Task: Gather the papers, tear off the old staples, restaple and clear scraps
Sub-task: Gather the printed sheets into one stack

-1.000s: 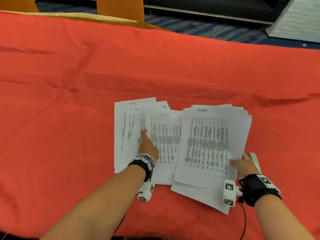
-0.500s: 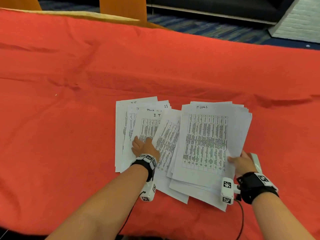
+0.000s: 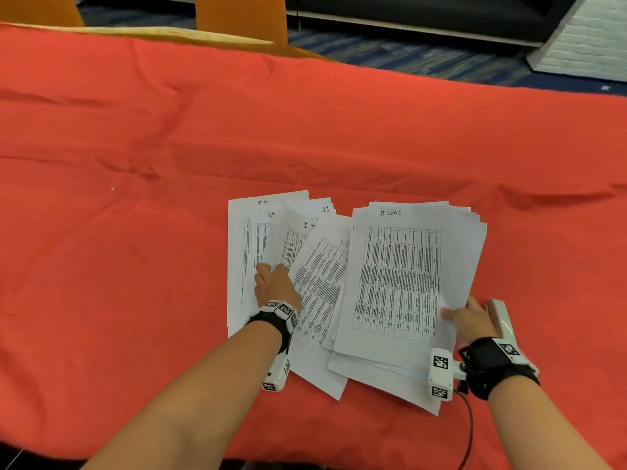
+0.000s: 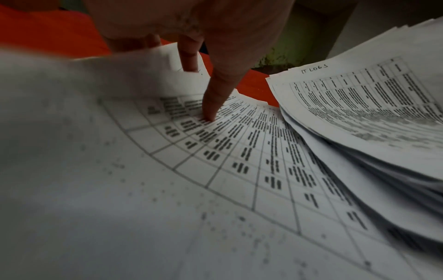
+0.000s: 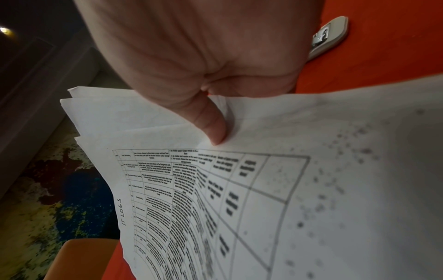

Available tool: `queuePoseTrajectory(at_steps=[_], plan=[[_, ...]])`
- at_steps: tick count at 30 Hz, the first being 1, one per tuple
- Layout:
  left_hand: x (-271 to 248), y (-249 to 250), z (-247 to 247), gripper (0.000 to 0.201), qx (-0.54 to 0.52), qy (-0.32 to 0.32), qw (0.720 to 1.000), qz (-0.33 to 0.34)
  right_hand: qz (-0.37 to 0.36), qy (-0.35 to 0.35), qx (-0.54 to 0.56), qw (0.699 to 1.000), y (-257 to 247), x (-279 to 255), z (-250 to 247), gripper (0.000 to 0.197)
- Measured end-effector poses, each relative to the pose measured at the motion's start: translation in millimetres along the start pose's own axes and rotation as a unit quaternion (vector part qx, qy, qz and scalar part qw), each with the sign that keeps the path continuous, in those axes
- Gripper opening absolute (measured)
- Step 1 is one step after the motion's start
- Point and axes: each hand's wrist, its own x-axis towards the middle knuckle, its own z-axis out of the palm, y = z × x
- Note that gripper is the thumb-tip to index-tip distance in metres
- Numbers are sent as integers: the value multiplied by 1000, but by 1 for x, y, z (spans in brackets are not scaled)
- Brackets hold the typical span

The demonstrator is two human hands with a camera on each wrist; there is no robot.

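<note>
Printed white sheets lie fanned out on the red tablecloth (image 3: 305, 130). My left hand (image 3: 273, 283) rests on the fanned left sheets (image 3: 244, 249), its thumb (image 4: 215, 106) pressing down on a printed table (image 4: 239, 170). One sheet edge rises blurred in front of the other fingers. My right hand (image 3: 470, 317) grips the right stack (image 3: 397, 283) headed "IT LOGS" at its lower right edge. The thumb (image 5: 210, 123) lies on top of that stack (image 5: 239, 208), with the fingers hidden beneath. A beige stapler (image 3: 500, 317) lies on the cloth just right of that hand.
Bare red cloth stretches left, right and beyond the papers. A tiny pale speck (image 3: 113, 188) sits on it at the far left. Orange chair backs (image 3: 241, 15) stand past the far table edge, over patterned carpet (image 3: 407, 59).
My left hand has drawn back toward me and left across the fanned sheets. An angled sheet has slid rightward partly under the "IT LOGS" stack. My right hand keeps its grip.
</note>
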Motion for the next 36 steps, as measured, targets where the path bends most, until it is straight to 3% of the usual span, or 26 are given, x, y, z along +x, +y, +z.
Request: queuePoseTrajectory(at_steps=[6, 9, 11, 14, 18, 20, 25, 28, 31, 33, 36], plan=[[-3, -4, -26, 67, -200, -20, 979, -40, -3, -7, 9, 1000, -3, 5, 1, 51], [4, -9, -54, 55, -215, -6, 976, -40, 2, 1, 1, 1000, -2, 12, 1, 48], [12, -10, -76, 45, -226, 38, 973, 1, 9, 9, -6, 1000, -4, 13, 0, 45], [18, -4, -114, 31, -306, 118, 942, 69, 10, 19, -36, 999, -9, 15, 0, 42], [15, 7, -148, 27, -423, 161, 885, 108, 8, 6, -61, 998, -11, 13, 4, 43], [13, 12, -147, 25, -448, 138, 877, 108, 15, -17, -59, 998, -11, 7, 7, 43], [-14, 27, -99, 18, -385, 2, 920, 78, 1, -66, 54, 996, -13, -9, 28, 45], [-27, 32, -69, 30, -342, -65, 937, 32, 19, -109, 100, 989, -14, -16, 39, 44], [-24, 26, -42, 20, -306, -107, 946, 20, 29, -130, 82, 988, -11, -14, 43, 45], [-22, 22, -31, 26, -289, -129, 948, 1, 47, -128, 64, 989, -10, -17, 44, 48], [-22, 22, -25, 34, -304, -145, 942, -9, 50, -150, 157, 975, -11, -25, 50, 41]])
